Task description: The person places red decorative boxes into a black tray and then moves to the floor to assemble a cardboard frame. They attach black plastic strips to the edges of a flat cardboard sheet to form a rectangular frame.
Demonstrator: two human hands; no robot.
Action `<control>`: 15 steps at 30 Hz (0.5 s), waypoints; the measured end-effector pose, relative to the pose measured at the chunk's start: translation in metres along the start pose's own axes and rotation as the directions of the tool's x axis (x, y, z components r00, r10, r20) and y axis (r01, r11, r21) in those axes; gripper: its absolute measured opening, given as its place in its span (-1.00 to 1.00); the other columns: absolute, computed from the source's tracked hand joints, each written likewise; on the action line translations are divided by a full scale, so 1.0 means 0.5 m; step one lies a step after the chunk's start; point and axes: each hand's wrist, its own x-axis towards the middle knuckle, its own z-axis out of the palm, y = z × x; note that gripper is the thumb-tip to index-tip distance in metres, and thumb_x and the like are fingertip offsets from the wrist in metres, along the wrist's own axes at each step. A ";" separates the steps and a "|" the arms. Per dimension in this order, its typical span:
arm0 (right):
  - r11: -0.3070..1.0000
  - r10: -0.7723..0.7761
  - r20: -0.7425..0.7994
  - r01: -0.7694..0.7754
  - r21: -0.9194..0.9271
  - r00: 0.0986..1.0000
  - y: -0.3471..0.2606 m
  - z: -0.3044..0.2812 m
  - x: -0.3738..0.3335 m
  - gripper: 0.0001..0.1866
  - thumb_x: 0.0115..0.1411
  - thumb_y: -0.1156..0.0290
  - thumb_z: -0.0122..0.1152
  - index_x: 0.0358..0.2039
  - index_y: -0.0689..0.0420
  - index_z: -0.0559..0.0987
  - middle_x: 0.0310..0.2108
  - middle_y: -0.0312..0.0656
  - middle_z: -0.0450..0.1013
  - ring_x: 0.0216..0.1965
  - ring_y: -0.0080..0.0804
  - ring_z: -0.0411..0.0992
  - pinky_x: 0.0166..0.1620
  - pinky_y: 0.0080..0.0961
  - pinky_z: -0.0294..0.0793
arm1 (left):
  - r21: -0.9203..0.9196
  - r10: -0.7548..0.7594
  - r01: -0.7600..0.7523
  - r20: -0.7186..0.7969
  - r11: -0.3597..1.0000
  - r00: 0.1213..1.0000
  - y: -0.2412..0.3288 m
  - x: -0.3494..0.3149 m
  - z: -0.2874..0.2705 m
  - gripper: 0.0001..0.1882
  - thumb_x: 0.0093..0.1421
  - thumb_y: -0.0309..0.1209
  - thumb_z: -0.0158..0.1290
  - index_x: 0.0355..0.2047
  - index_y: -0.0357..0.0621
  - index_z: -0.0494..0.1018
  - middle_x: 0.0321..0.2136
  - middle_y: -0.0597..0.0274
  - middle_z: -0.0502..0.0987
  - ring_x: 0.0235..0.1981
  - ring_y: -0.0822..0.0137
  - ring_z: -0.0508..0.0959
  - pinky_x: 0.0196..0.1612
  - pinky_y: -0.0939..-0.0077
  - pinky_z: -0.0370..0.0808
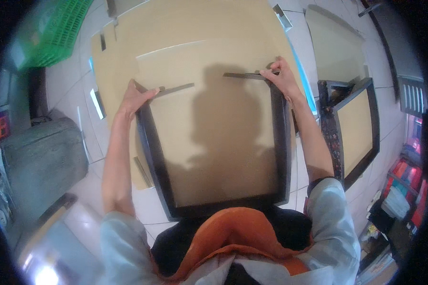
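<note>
A dark, straight-sided frame (282, 147) lies in front of me over a large tan cardboard sheet (214, 28), its near side close to my body. My left hand (139, 99) is closed on its far left corner, the thumb pressed on a short dark strip (179, 88) that points inward. At the far right corner, my right hand (283, 80) pinches around a similar strip (240, 75). A gap separates the two strips' inner ends. Tan surface shows inside the frame under my shadow; whether it is a panel or the sheet beneath, I cannot tell.
On the right stands another dark frame (376, 123) with a tan panel, near a rounded tan sheet (335, 45). A green plastic basket (64, 35) is at the far left. Below it sits a grey block-like object (45, 154). Pale floor tiles (302, 168) surround the cardboard.
</note>
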 end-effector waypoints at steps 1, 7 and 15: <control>0.995 0.056 0.030 -0.058 0.078 0.998 0.000 -0.002 0.003 -0.40 -0.19 0.16 0.39 -0.26 0.25 0.32 0.10 0.18 0.08 0.15 -0.13 0.09 0.12 -0.36 0.13 | -0.035 -0.006 0.006 -0.001 0.999 1.000 0.011 -0.010 -0.001 -0.03 -0.20 -0.23 0.30 0.09 -0.44 0.00 -0.08 -0.11 0.33 -0.11 0.22 0.40 -0.05 0.43 0.34; 0.971 0.035 0.044 -0.044 0.234 0.998 0.007 0.007 0.017 -0.19 -0.24 0.16 0.42 -0.07 0.35 0.24 -0.03 0.08 0.22 0.02 -0.23 0.21 0.04 -0.40 0.21 | -0.096 0.222 -0.271 -0.355 0.958 0.908 -0.082 -0.008 0.033 -0.37 -0.16 -0.33 0.26 -0.14 -0.39 0.21 -0.26 0.03 0.41 -0.26 0.31 0.43 -0.17 0.48 0.38; 0.942 -0.267 -0.201 0.299 0.151 0.943 0.021 0.013 -0.060 -0.63 0.01 0.51 0.17 -0.13 0.16 0.37 -0.10 -0.14 0.35 -0.07 -0.28 0.30 0.01 -0.46 0.25 | 0.002 0.500 -0.565 -0.469 0.825 0.728 -0.114 -0.049 0.054 -0.78 0.01 -0.62 0.04 -0.29 -0.22 0.36 -0.25 0.14 0.44 -0.20 0.31 0.43 -0.08 0.48 0.35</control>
